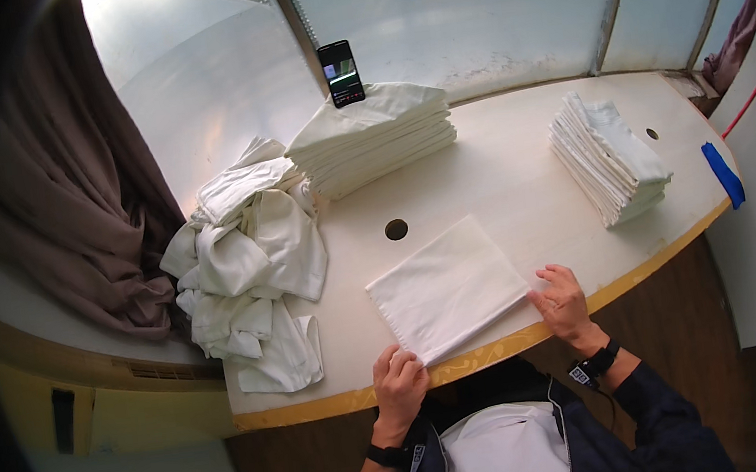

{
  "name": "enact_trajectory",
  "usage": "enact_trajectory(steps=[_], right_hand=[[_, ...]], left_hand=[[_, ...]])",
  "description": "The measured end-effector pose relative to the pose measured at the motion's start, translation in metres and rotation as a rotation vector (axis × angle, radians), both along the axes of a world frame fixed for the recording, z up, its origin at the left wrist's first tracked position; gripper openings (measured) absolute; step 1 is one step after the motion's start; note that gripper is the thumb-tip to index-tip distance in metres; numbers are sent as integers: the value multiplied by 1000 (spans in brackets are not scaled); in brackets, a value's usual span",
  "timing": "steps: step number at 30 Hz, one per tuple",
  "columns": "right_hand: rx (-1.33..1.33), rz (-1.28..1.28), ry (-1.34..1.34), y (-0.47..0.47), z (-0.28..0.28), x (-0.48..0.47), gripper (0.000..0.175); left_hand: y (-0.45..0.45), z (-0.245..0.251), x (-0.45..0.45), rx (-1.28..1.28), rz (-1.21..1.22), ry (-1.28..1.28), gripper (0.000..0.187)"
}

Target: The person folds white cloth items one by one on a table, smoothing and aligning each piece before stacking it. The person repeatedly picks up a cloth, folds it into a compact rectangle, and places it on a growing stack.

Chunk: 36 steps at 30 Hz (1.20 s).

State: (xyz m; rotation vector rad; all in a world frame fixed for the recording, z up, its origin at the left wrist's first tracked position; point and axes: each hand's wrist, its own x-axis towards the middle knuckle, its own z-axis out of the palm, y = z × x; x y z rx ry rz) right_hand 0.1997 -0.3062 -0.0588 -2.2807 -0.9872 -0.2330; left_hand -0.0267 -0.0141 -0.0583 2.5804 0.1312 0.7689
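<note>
A folded white cloth (450, 287) lies flat in front of me, one folded edge along the front of the table. At its near left corner is my left hand (400, 379), with curled fingers pinching the fabric. My right hand (560, 302) touches the right corner with its thumb side, and its other fingers are spread. To the left is a loose heap of crumpled white cloths (251, 257). A tall stack of folded white cloths (378, 141) stands behind, and a smaller stack of folded cloths (611, 160) sits at the right.
A smartphone (341, 74) with a lit screen leans upright on the tall stack. The white table (480, 154) has a yellow front edge and a round cable hole (396, 230). A blue strip (723, 174) hangs at the right edge. A brown curtain (75, 186) drapes at the left.
</note>
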Motion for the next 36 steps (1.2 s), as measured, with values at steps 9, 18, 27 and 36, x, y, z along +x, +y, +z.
enact_trajectory(steps=[9, 18, 27, 36], right_hand=[[-94, 271, -45, 13, 5, -25, 42], [-151, 234, -7, 9, -9, -32, 46], [66, 146, 172, 17, -14, -20, 29], [422, -215, 981, 83, 1, 41, 36]], left_hand=[[3, 48, 26, 66, -135, 247, 12], [-38, -18, 214, 140, -272, 395, 62], [-22, -27, 172, 95, -25, 435, 77], [-25, -21, 18, -49, 365, 363, 80]])
